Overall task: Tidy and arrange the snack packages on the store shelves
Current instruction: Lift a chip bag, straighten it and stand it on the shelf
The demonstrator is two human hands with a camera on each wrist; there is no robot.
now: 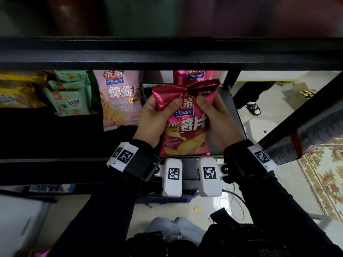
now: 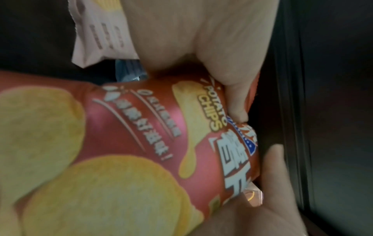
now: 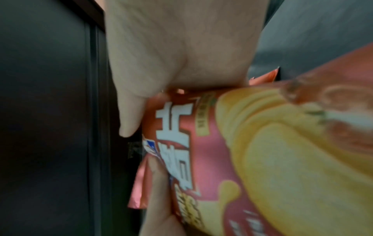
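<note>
Item under handling: one red potato chip bag (image 1: 185,125), printed front facing me, upright, its bottom edge at the front lip of the black shelf (image 1: 55,145). I hold it in both hands.

Left hand (image 1: 154,115): my grip is closed on the bag's upper left side, thumb across the front below the crumpled top seal, the other fingers behind the bag and out of sight. The left wrist view confirms the thumb (image 2: 236,99) pressing the front panel next to the "POTATO CHIPS" lettering.

Right hand (image 1: 215,119): my grip is closed on the bag's upper right side, thumb on the front near the brand logo. The right wrist view shows the palm against the bag's edge; it is blurred, and the finger positions behind the bag cannot be told.

Condition of bag: top portion creased and folded forward between my two thumbs; lower body full.

Surroundings: a second red bag (image 1: 193,76) of the same brand stands directly behind the held one. A pink shrimp cracker bag (image 1: 120,101) stands just to the left, close to my left hand. Farther left, green packages (image 1: 72,97) and yellow packages (image 1: 18,91) are on the same shelf.
</note>
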